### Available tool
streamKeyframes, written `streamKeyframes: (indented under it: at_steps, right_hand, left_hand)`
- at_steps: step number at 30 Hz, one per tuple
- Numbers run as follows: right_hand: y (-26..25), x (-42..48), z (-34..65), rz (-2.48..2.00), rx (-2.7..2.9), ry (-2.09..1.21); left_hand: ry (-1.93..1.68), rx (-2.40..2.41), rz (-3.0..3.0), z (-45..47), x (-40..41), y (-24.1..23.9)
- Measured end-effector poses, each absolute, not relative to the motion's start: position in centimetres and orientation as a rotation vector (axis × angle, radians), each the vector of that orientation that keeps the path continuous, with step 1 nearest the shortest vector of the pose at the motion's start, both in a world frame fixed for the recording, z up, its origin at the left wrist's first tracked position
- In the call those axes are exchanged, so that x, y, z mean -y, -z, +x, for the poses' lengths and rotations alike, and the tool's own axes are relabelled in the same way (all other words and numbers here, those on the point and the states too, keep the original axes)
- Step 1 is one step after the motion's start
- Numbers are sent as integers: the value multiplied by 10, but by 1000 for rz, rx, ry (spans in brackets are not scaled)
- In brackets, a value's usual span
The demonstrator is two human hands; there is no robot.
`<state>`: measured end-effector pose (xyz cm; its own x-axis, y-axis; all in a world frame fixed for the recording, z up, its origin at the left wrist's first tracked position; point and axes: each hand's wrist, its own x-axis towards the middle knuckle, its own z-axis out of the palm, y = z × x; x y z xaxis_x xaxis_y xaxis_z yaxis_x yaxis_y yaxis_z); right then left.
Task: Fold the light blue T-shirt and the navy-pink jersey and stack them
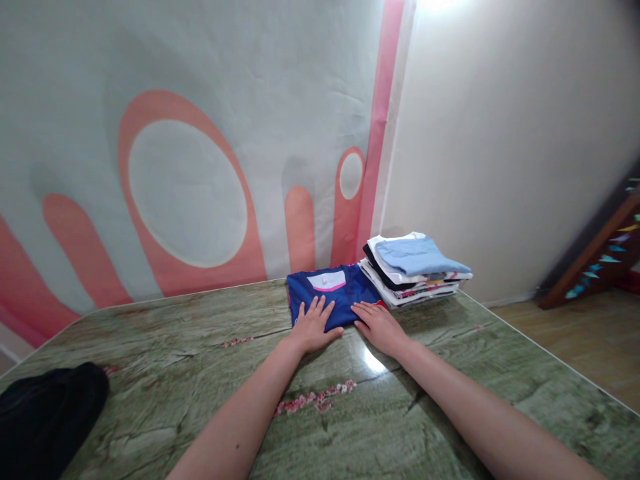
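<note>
A folded dark blue shirt (345, 287) with a white and pink collar patch lies on the far side of the green marbled table (200, 373). My left hand (313, 325) rests flat on its near left edge, fingers spread. My right hand (377, 325) lies flat beside it on the shirt's near right corner, fingers stretched out. Neither hand grips anything.
A stack of folded clothes (415, 270) topped by a light blue garment stands just right of the blue shirt. A dark garment (47, 413) lies at the table's near left. A wall with pink shapes rises behind the table. Wooden flooring and a stair edge (595, 260) are on the right.
</note>
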<state>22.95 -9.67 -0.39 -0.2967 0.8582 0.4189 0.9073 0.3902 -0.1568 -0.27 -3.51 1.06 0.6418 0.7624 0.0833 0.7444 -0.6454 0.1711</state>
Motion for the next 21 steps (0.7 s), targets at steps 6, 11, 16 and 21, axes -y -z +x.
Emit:
streamKeyframes:
  at_steps: [6,11,16,21]
  right_hand:
    - [5,96,229,-1521,2231,167]
    - [4,100,230,-1447,2217,249]
    - [-8,105,230,-1260,2185,266]
    - [-17,110,224,-1155,2194,228]
  left_hand:
    - [-213,-1264,2720,0,35,-12]
    - [-157,-1247,2681,-8,56,-24]
    - [-96,-1204,2715,-69,106,-51]
    - [-16,-1973,2593,-212,134,-88]
